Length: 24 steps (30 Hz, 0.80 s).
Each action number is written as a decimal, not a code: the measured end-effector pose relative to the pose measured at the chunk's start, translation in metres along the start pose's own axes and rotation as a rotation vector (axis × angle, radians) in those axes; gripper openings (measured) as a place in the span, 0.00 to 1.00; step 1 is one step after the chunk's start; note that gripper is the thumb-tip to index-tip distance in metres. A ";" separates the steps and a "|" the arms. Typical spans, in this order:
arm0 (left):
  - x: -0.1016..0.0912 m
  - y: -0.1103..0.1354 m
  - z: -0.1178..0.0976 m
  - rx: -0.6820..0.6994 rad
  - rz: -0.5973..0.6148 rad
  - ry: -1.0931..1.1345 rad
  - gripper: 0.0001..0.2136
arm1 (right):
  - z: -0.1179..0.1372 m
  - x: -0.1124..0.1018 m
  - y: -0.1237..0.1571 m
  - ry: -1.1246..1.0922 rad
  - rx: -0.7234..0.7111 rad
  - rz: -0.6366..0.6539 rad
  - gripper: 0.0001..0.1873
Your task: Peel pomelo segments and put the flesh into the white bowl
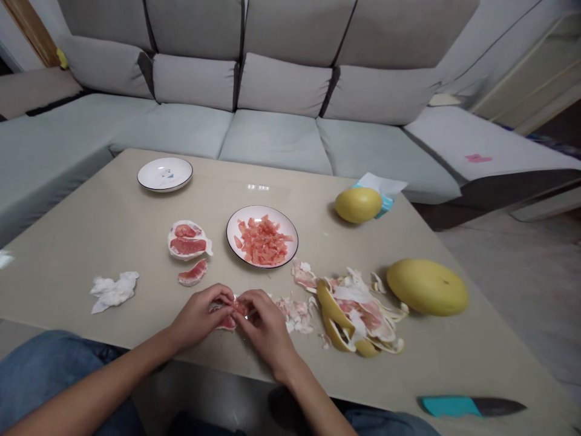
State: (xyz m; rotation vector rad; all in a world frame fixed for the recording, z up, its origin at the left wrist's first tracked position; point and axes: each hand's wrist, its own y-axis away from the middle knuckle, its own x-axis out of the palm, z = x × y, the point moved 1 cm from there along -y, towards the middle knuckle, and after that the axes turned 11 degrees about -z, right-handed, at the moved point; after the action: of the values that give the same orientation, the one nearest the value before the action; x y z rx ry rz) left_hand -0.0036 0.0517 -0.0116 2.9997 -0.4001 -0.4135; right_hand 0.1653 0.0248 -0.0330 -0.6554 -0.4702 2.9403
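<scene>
My left hand (202, 316) and my right hand (265, 327) meet near the table's front edge, fingers pinched on a piece of red pomelo flesh (238, 307). Below the fingertips shows more of a pomelo segment (226, 323), partly hidden by my left hand. Just behind my hands lies a loose pomelo segment (193, 273), and beyond it a peeled pomelo chunk (187, 240) with white pith. A dark-rimmed plate (232, 233) holds torn bits of pomelo flesh (265, 242). Scraps of membrane (297, 312) lie right of my right hand.
Thick yellow peel (333, 318) is heaped right of the scraps. Two whole pomelos (426, 286) sit at the right, one against a tissue pack (385, 194). A teal-handled knife (472, 406) lies near the front right corner. Another plate (152, 175) and a crumpled tissue (114, 291) are left.
</scene>
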 end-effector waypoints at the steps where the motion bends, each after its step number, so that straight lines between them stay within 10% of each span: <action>1: 0.001 0.001 0.000 0.002 -0.004 0.009 0.06 | 0.000 -0.001 0.000 -0.007 0.012 0.001 0.05; 9: 0.004 0.007 0.001 0.039 -0.024 -0.062 0.10 | 0.008 -0.010 -0.001 0.041 -0.044 0.059 0.17; 24: 0.007 0.012 -0.002 0.029 -0.019 -0.139 0.08 | 0.015 -0.016 0.000 0.167 -0.188 0.094 0.07</action>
State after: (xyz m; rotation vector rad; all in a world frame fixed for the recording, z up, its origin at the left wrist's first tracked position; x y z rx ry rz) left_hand 0.0002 0.0383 -0.0103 3.0151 -0.3918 -0.6263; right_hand 0.1733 0.0184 -0.0138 -0.9605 -0.7230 2.9165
